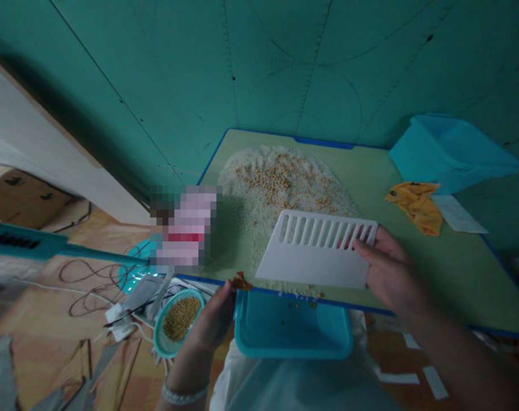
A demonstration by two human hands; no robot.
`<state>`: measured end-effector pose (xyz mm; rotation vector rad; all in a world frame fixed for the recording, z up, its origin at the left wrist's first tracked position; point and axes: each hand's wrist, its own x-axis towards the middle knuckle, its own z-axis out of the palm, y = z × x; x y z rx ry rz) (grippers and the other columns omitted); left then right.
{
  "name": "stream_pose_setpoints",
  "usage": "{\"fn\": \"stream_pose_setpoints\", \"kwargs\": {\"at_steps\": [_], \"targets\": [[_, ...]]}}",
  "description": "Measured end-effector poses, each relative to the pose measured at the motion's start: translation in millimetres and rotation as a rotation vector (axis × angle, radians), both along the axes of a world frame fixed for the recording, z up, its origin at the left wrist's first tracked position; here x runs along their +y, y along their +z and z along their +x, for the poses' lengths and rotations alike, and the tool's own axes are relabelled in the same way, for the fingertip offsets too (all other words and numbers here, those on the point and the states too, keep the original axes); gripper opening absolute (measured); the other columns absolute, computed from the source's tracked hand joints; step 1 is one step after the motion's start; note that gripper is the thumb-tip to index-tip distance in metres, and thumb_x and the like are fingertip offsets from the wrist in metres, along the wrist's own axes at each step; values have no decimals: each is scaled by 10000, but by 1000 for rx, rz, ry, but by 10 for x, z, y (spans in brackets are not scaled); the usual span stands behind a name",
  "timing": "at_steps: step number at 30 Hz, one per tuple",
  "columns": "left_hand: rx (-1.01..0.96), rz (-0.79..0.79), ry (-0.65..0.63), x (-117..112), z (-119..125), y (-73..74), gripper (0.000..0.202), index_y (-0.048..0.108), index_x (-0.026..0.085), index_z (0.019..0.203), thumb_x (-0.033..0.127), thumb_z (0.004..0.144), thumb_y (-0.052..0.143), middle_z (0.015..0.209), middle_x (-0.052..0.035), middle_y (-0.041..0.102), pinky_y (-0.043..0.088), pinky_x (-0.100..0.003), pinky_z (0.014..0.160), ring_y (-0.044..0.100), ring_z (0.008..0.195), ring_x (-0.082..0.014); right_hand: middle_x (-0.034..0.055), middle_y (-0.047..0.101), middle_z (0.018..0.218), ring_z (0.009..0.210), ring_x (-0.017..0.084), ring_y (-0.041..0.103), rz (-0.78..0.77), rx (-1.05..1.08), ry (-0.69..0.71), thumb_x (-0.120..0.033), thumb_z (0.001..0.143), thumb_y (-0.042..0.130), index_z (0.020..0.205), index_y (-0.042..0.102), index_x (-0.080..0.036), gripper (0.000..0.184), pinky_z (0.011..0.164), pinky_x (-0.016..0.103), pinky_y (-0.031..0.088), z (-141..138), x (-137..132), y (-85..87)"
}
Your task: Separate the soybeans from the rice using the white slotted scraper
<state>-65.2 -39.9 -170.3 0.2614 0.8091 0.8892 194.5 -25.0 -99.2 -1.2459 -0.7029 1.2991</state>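
My right hand (pixel 391 268) is closed around the right end of a white slotted plastic scraper (pixel 314 262), which is tilted over the table's front edge. Behind it lies a broad heap of white rice-like grains (pixel 246 194) with yellow beans (pixel 276 177) scattered over its top. A teal plastic basin (pixel 293 345) sits just below the front edge, above my lap, with a few beans visible inside. My left hand (pixel 218 317) is closed at the basin's left rim, its fingers largely hidden. By its thumb tip is a small orange-brown scrap (pixel 242 281).
A blue-edged table (pixel 413 274) stands against a green wall. At its back right are a teal container (pixel 447 151), an orange cloth (pixel 422 208) and a white sheet (pixel 460 214). Lower left, a bowl of beans (pixel 182 319) stands near cables and a teal handle (pixel 109 256).
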Motion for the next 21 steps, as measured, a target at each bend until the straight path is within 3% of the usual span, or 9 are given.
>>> {"fn": "stream_pose_setpoints", "kwargs": {"at_steps": [4,10,14,21], "targets": [[-7,19,32,0,4,-27,205,741,170,760,346,659,710,637,-24,748,455,-291,870,689,778,-223,3,668,754,722,224,635,-13,-8,-21,-234,711,640,825,580,-243,129,705,398,487,57,15,-36],[17,-11,26,-17,7,-46,223,742,173,773,344,630,734,709,-25,764,463,-306,856,683,830,-239,6,684,773,677,222,640,-48,39,-2,-224,716,641,926,572,-248,222,659,397,496,47,-39,-91],[32,-22,31,-16,21,-39,252,746,170,749,365,588,759,686,-20,763,481,-296,824,692,762,-233,2,679,763,712,225,641,-18,9,-53,-221,705,653,909,579,-245,218,685,395,489,71,5,-57],[31,-14,18,-21,23,1,257,738,180,801,366,623,735,756,-28,768,463,-305,855,680,844,-243,-11,678,761,734,210,642,18,-19,-68,-211,714,649,844,582,-243,149,725,388,482,125,110,-76]]}}
